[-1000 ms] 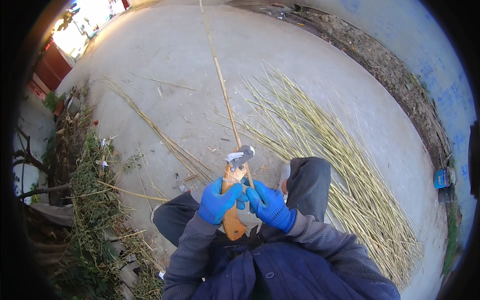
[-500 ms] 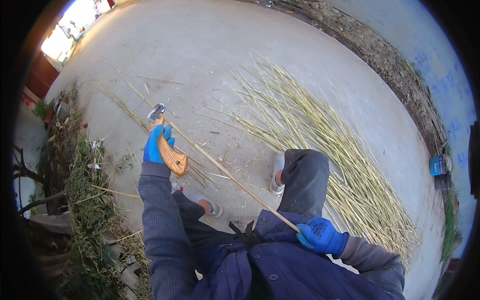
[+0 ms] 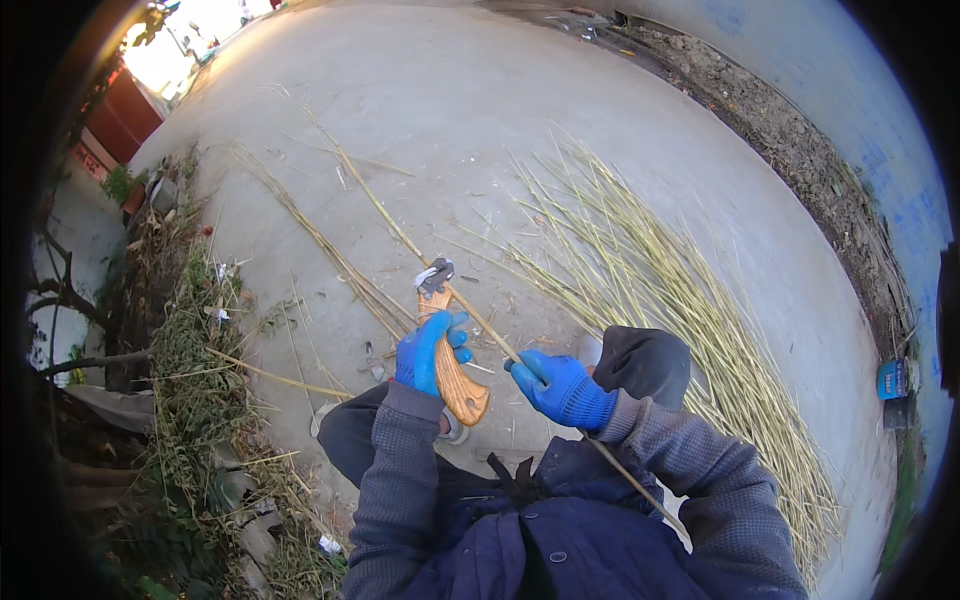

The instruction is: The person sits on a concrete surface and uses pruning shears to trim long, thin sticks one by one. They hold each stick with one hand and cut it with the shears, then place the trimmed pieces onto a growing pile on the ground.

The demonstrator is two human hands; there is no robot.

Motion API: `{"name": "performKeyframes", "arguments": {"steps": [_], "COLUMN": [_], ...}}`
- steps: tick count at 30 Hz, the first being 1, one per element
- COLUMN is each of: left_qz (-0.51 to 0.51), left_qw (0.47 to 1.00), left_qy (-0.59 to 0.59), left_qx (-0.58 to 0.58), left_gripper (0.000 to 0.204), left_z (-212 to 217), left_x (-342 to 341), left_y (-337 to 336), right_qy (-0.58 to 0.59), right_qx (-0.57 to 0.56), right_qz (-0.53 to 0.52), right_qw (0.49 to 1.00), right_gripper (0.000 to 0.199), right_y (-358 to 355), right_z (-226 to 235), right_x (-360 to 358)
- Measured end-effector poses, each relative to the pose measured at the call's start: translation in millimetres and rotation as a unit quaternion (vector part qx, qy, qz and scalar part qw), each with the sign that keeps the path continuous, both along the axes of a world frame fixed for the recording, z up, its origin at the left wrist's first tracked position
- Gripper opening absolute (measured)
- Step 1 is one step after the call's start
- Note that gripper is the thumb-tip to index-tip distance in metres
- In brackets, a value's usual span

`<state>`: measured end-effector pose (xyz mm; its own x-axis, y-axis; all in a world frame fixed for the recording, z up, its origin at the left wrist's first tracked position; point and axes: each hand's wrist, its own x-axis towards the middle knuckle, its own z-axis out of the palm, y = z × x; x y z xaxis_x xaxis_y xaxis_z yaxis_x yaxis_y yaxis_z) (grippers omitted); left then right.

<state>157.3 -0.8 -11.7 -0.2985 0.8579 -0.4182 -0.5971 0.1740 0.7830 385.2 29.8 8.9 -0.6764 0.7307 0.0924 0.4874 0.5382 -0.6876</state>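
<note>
My left hand [image 3: 424, 355], in a blue work glove, is closed round a hand tool with a curved, grained wooden handle [image 3: 462, 385] and a small dark metal head [image 3: 434, 276]. A long thin stalk [image 3: 492, 332] passes at the metal head; whether it touches the jaws I cannot tell. My right hand [image 3: 566, 388], gloved in blue too, grips this stalk a short way nearer to me than the tool. One end slants down past my right forearm; the other reaches forward over the ground.
A large heap of yellow-green stalks [image 3: 700, 350] lies on the concrete to the right. A few stalks [image 3: 320, 240] lie at front left. Leafy cuttings [image 3: 190, 390] line the left edge. A blue bucket [image 3: 892, 380] stands by the right wall.
My right hand has moved forward and left, much closer to the tool, with more stalk now behind it. My left hand and the tool now sit lower and further right in view.
</note>
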Motion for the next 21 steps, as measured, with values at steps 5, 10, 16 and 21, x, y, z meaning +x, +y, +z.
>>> {"name": "performKeyframes", "arguments": {"steps": [5, 10, 16, 21], "left_qz": [0.089, 0.124, -0.019, -0.015], "left_qw": [0.995, 0.99, 0.999, 0.999], "left_qy": [0.03, 0.064, 0.04, -0.023], "left_qx": [0.018, 0.009, 0.017, -0.028], "left_gripper": [0.043, 0.038, 0.048, 0.039], "left_z": [-24, -21, -8, 0], "left_x": [-115, -156, -49, 24], "left_y": [28, 37, 10, -19], "right_qy": [0.002, -0.135, -0.052, -0.047], "right_qx": [-0.071, -0.101, -0.275, -0.204], "right_qz": [0.047, 0.04, 0.016, 0.02], "right_qw": [0.996, 0.985, 0.96, 0.978], "right_gripper": [0.016, 0.034, 0.04, 0.026], "right_y": [-83, -114, -51, -5], "right_z": [11, 45, 44, 12], "right_x": [117, 219, 124, 19]}}
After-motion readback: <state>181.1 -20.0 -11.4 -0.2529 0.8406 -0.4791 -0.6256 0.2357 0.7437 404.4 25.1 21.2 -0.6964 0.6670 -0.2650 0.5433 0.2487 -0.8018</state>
